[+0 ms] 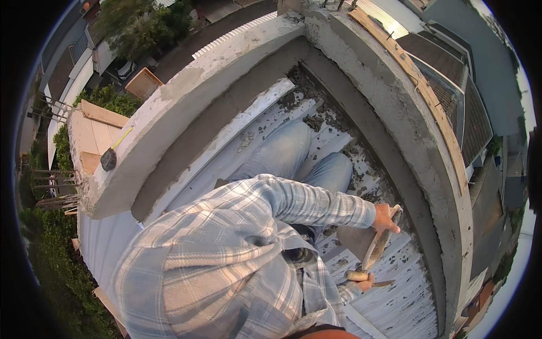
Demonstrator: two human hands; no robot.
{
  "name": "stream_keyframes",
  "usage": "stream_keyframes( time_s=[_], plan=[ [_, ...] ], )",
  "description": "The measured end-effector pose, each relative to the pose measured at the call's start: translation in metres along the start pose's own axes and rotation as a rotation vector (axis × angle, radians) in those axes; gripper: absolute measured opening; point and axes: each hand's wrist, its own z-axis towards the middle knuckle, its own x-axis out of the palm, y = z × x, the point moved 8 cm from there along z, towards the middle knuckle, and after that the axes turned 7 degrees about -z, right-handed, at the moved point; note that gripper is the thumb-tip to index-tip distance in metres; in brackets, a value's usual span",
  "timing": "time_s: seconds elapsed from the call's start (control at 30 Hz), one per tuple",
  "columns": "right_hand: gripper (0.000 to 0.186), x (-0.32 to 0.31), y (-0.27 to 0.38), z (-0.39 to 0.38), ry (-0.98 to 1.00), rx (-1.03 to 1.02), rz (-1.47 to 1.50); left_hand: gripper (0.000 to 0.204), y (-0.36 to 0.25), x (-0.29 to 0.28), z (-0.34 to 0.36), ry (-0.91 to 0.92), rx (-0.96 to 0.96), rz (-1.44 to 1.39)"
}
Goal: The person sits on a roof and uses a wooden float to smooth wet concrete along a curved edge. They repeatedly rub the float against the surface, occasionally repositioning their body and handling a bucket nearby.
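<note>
My left arm in a plaid sleeve reaches across to the right. The fingers of my left hand [385,219] are closed on the upper end of a long, mortar-smeared float [377,248], held tilted. Beside it is a flat grey plate [357,239]; I cannot tell whether it belongs to the float. Just below, my right hand [366,282] is closed around a wooden-handled trowel [357,276], its thin blade seen nearly edge-on. Both hands are over the corrugated metal roofing [403,271], near the right wall [389,135] with its smooth, dark mortar band along the foot.
A left wall [203,73] meets the right one at a far corner. Mortar crumbs [316,121] litter the roofing by my knees. A tape measure [109,159] lies on the left wall's end. A wooden plank [418,85] runs along the right wall's top. Beyond both walls, houses stand lower down.
</note>
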Motion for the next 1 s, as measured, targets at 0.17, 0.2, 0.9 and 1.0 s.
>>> stream_keyframes(
  time_s=[0.17, 0.2, 0.9, 1.0],
  plan=[
    [0.041, 0.037, 0.061, 0.001, 0.351, -0.062, 0.13, 0.073, -0.126, -0.083, -0.081, -0.088, 0.242, -0.596],
    [0.041, 0.048, 0.064, -0.007, 0.349, -0.07, 0.121, 0.069, -0.139, -0.108, -0.106, -0.16, 0.26, -0.622],
    [0.013, 0.023, -0.109, 0.022, 0.399, -0.005, -0.942, 0.048, -0.057, -0.478, -0.528, -1.713, 1.191, -0.652],
    [0.017, 0.044, -0.107, 0.02, 0.435, -0.019, -0.963, 0.047, -0.01, -0.484, -0.56, -1.828, 1.258, -0.659]
  ],
)
